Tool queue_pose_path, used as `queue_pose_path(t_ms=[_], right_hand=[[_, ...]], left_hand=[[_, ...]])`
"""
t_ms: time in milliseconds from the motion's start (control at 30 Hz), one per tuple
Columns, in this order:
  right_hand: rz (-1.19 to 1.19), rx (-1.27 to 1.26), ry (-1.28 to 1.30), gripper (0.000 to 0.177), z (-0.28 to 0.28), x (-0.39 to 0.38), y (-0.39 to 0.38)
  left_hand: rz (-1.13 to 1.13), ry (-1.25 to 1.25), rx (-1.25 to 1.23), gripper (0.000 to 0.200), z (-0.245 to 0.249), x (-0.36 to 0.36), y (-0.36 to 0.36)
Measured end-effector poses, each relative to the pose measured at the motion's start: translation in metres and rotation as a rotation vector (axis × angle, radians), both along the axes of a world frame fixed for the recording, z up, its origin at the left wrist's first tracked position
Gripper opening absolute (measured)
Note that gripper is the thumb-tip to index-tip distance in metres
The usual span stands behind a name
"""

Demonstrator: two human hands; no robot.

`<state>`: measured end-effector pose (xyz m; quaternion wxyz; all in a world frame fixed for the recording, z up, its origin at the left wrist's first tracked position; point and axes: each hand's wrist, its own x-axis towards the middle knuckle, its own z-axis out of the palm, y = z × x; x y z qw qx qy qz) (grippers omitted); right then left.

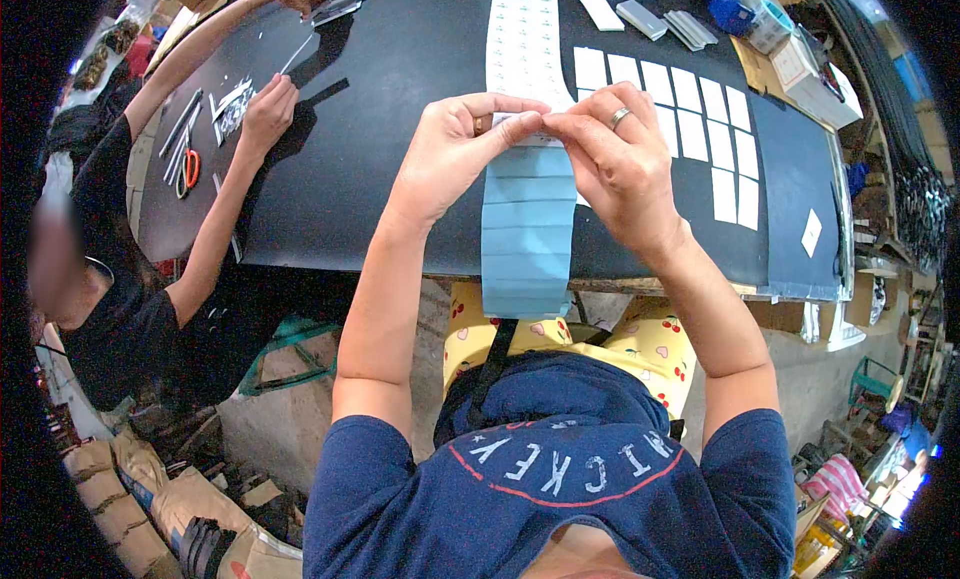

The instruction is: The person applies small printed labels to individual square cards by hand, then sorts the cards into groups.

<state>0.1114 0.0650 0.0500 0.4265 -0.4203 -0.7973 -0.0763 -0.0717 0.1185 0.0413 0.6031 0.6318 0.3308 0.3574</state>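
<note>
A long white strip of printed labels (522,39) runs from the far edge of the black table towards me. Its pale blue length (527,234), crossed by even lines, hangs over the near edge towards my lap. Where white meets blue, my left hand (450,157) pinches the strip between thumb and fingers. Close beside it, my right hand (622,164) is also closed on the strip, fingertips pressed together and a ring on one finger. The fingers hide exactly what is pinched there. Rows of white rectangular cards (690,129) lie just right of my right hand.
At the left, another person's hand (268,114) holds a thin strip near orange-handled scissors (187,174) and small scraps (232,109). Stacked grey pieces (690,29), a blue tape dispenser (730,9) and a white box (815,79) stand at the back right.
</note>
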Motion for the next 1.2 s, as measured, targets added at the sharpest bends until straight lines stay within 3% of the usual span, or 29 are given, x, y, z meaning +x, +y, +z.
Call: queue_pose_path(t_ms=[300, 767, 833, 933, 1200], right_hand=[[-0.055, 0.167, -0.126, 0.031, -0.006, 0.002, 0.0], [-0.025, 0.218, -0.098, 0.035, -0.015, 0.004, -0.002], [-0.022, 0.211, -0.091, 0.036, -0.014, 0.005, -0.003], [-0.027, 0.212, -0.105, 0.037, -0.013, 0.007, -0.004], [-0.009, 0.249, -0.132, 0.039, -0.018, 0.01, -0.012]], left_hand=[[0.074, -0.046, -0.075, 0.024, 0.002, 0.01, -0.005], [0.078, -0.033, -0.246, 0.031, 0.005, 0.002, -0.004], [-0.062, -0.105, -0.108, 0.043, 0.003, -0.001, -0.003], [-0.121, -0.104, -0.209, 0.058, 0.006, -0.004, -0.002], [-0.082, -0.038, -0.147, 0.057, 0.003, -0.003, -0.002]])
